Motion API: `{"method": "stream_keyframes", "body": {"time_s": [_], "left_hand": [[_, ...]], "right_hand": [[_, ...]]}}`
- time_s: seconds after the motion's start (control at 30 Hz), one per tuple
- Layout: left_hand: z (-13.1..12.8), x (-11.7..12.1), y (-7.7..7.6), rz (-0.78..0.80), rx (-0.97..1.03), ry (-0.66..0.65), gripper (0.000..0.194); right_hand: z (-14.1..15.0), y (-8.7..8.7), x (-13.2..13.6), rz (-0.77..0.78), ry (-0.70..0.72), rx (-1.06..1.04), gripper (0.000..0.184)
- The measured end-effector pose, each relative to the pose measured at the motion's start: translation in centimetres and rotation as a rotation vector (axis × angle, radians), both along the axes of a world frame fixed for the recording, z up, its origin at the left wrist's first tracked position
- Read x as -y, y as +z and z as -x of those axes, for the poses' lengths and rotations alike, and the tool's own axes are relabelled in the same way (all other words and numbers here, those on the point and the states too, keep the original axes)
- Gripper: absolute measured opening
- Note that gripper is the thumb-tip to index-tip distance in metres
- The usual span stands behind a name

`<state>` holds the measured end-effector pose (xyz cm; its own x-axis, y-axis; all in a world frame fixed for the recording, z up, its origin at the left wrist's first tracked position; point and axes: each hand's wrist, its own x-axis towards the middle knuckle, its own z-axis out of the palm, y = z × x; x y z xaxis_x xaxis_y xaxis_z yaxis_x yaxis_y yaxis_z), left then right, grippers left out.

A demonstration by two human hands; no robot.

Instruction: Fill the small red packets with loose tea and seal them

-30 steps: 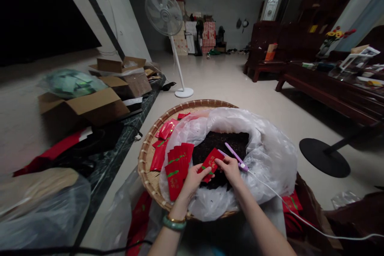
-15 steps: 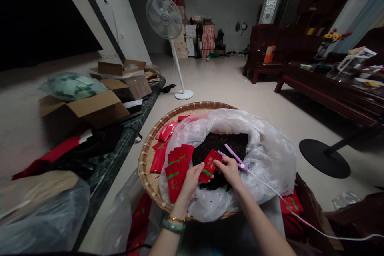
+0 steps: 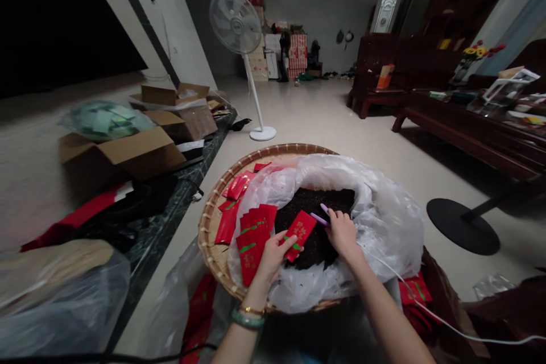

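Note:
My left hand [image 3: 275, 256] is shut on a small red paper packet with gold print [image 3: 299, 234], which it holds over dark loose tea leaves [image 3: 318, 207]. The leaves fill a white plastic bag [image 3: 384, 227] lying open on a round woven bamboo tray [image 3: 211, 239]. My right hand [image 3: 343, 233] stands just right of the packet, apart from it, gripping a purple handheld sealer [image 3: 319, 218] with a white cable [image 3: 396, 278]. The hand hides most of the sealer. A stack of red packets [image 3: 253, 236] lies under my left hand, and several more [image 3: 236, 186] rest on the tray.
Cardboard boxes [image 3: 123, 148] stand on a dark marble counter [image 3: 170, 210] to the left. A round black stand base [image 3: 463, 226] sits on the floor at right. More red packets [image 3: 413, 290] lie in a box beyond the tray's lower right.
My right hand has moved right, off the red packet, taking the purple sealer with it. The packet stays in my left hand, now tilted a little differently.

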<state>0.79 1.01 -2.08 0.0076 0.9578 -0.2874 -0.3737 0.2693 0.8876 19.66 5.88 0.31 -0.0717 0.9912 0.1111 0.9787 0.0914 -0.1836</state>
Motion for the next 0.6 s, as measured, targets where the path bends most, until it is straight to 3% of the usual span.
{"method": "stream_keyframes", "body": {"time_s": [0.13,0.27,0.4,0.6], "left_hand": [[0.0,0.0,-0.3,-0.022,-0.014,0.020,0.046],[0.0,0.0,-0.2,-0.029,-0.010,0.014,0.045],[0.1,0.1,-0.1,-0.039,-0.020,0.003,0.043],[0.2,0.0,-0.7,-0.071,-0.055,-0.017,0.040]], "right_hand": [[-1.4,1.2,-0.3,0.038,0.026,-0.411,0.048],[-2.7,3.6,0.4,0.266,0.114,-0.903,0.053],[-2.2,4.9,1.5,0.467,0.172,-0.980,0.057],[-0.4,4.0,1.6,0.478,0.207,-0.931,0.046]]}}
